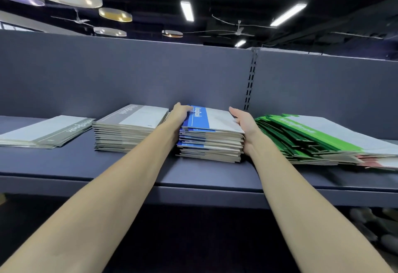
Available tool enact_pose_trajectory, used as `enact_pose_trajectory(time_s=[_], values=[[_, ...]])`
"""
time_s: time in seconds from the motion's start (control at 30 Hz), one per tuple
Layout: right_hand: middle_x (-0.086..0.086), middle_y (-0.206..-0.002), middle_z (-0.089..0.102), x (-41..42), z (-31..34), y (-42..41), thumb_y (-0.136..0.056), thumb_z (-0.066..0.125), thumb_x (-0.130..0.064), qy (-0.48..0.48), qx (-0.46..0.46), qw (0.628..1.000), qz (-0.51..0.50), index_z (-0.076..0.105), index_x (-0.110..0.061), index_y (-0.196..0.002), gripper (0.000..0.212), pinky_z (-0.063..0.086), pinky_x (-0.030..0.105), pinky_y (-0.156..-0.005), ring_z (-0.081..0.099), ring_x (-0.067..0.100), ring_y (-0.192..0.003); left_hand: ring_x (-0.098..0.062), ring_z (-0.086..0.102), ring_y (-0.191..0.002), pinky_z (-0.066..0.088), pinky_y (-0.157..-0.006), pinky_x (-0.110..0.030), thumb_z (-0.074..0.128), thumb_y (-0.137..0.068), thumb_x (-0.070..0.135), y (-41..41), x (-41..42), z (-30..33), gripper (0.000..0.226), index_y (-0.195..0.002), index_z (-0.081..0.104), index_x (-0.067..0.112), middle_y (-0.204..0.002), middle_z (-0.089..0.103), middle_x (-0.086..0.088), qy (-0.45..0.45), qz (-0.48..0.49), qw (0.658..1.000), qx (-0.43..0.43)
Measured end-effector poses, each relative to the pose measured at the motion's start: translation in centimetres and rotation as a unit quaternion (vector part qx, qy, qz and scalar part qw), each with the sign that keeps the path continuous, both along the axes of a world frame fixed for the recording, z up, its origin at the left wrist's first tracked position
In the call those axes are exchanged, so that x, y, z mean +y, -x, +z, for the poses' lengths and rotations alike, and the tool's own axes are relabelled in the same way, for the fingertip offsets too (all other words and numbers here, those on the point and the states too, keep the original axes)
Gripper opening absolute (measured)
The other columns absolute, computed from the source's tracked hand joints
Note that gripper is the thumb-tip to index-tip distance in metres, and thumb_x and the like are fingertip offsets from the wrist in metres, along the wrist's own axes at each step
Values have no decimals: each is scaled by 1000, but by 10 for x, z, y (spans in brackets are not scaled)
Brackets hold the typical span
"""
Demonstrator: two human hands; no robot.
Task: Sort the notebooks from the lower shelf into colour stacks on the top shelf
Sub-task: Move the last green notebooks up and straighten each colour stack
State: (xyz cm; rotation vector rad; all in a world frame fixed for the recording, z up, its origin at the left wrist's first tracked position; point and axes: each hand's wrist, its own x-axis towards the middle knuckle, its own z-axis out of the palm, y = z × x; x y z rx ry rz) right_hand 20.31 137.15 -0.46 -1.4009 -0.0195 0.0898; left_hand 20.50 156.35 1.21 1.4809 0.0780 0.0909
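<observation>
- Head view, step in hand: While both arms reach up to the top shelf, the left hand lies against the left side of the blue stack, fingers extended over the far left corner of the top cover, and the right hand presses flat against its right side, fingers straight. Neither hand is clenched nor curled round a notebook; both act as open palms bracketing the pile.
- Judged step: squaring the blue stack. To do this well, the palms should push inward evenly on both sides, since the lower notebooks sit slightly staggered; pressure from one side alone would likely slide the pile sideways.
- Position of the task's things: the blue stack stands mid-shelf. To its left is a tall grey stack, close by but apart; farther left lies a low grey pile, turned the other way round. To the right a green stack fans out loosely, with a reddish cover showing beneath its lower right edge.
- Edges and room: the right hand fills the narrow gap between blue and green, so that side offers little clearance. The shelf front is bare ahead of the stacks. The back panel rises just behind them.
- Lower shelf: dark, contents not discernible.
</observation>
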Motion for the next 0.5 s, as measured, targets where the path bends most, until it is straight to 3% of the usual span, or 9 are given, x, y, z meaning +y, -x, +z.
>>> enact_pose_trajectory(time_s=[0.1,0.17,0.3,0.4,0.5], values=[[9,-69,69,-3,0,6,-100,43,-48,-8,-1,1000,-3,66,-4,-87,52,44,19,-46,63,23,-51,-26,62,-65,46,-60,-27,52,-90,18,12,-1,2,17,-97,61,6,-84,69,-11,25,18,1000,-4],[14,-88,69,-4,0,7,-96,42,-60,-18,0,1000,-14,70,-3,-97,64,45,25,-57,63,27,-66,-23,59,-61,45,-57,-25,55,-91,20,14,0,1,15,-98,61,8,-80,65,-6,42,30,999,-9],[17,-111,70,-2,-2,9,-92,35,-74,-42,2,998,-43,72,0,-113,85,47,32,-69,64,32,-93,-25,69,-74,52,-63,-28,57,-91,36,25,1,-1,32,-107,69,10,-96,76,-6,47,-39,998,15],[15,-112,69,4,-2,12,-92,37,-73,-28,-2,999,-29,69,-2,-117,83,48,33,-74,65,32,-93,-22,69,-65,50,-60,-28,52,-98,42,25,2,-2,29,-87,63,17,-68,74,-1,61,-60,996,24],[14,-124,69,7,-1,14,-83,51,-76,-18,-3,1000,-11,64,-6,-131,86,51,39,-91,68,33,-106,-25,68,-72,51,-65,-30,51,-98,46,26,-1,-1,33,-80,58,18,-63,72,-1,80,-68,994,22]])
